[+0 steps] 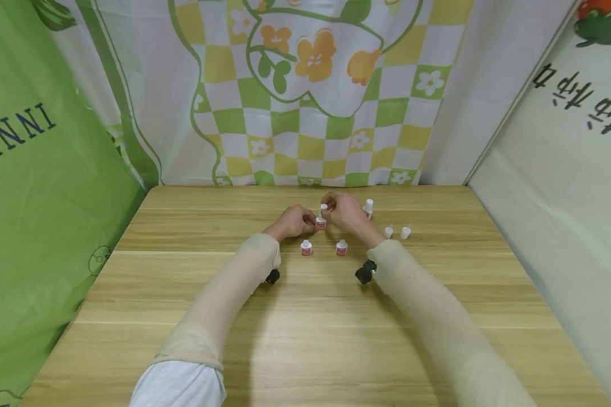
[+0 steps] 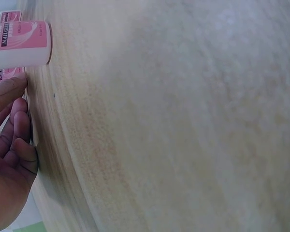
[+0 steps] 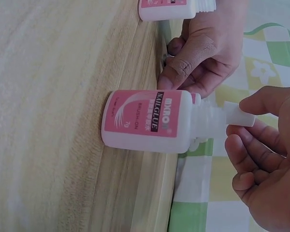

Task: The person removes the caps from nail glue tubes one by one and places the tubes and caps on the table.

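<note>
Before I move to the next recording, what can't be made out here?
Head: back right bottle, partly hidden by right hand.
Head: label lettering, too small.
Left wrist: left front bottle, top cut off by left edge.
Right wrist: held bottle, mostly hidden behind right front bottle.

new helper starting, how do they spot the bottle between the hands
On the wooden table, toward the checked curtain, a pink-labelled bottle stands between the left hand and right hand. Unlike the other bottles, it has the right hand pinching a cap at its top.

Wood-grain table (image 1: 310, 328), glue bottles (image 1: 341, 249), white caps (image 1: 405, 233)
</note>
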Action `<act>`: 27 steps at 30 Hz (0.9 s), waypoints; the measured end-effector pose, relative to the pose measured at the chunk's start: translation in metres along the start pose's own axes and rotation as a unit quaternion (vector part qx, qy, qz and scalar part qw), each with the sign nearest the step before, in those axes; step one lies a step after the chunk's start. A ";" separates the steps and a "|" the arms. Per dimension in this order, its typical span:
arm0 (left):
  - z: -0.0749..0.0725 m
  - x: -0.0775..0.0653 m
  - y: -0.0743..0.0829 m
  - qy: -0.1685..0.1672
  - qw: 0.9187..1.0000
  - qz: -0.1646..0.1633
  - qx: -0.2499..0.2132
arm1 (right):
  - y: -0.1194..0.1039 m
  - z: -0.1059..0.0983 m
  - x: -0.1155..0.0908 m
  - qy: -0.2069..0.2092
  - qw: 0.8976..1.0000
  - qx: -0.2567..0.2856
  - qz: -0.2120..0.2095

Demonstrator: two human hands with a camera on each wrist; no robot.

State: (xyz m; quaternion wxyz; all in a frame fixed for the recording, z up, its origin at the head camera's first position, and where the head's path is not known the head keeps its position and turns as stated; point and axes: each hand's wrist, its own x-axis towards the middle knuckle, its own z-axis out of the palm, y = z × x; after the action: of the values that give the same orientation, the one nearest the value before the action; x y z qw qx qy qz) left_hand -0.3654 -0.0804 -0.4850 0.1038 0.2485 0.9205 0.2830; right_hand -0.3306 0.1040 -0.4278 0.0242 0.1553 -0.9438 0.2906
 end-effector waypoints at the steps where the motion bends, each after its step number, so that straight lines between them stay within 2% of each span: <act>1: 0.000 0.000 0.000 0.001 1.000 0.000 0.000 | 0.001 0.000 0.000 0.004 1.000 0.002 -0.002; 11: 0.000 0.002 -0.001 0.001 1.000 -0.004 0.009 | 0.003 -0.003 -0.001 0.003 1.000 0.026 -0.003; 17: 0.000 0.003 -0.002 -0.001 1.000 -0.006 0.012 | 0.003 -0.005 -0.002 0.018 1.000 0.023 -0.011; 27: -0.001 0.002 0.001 -0.002 0.999 0.001 0.032 | 0.003 -0.009 -0.003 0.031 0.999 0.034 0.002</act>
State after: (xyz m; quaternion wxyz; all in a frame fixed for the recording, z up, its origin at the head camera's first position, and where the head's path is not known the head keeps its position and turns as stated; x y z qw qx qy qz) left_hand -0.3670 -0.0792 -0.4833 0.0977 0.2534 0.9285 0.2531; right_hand -0.3292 0.1127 -0.4223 0.0476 0.1451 -0.9326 0.3270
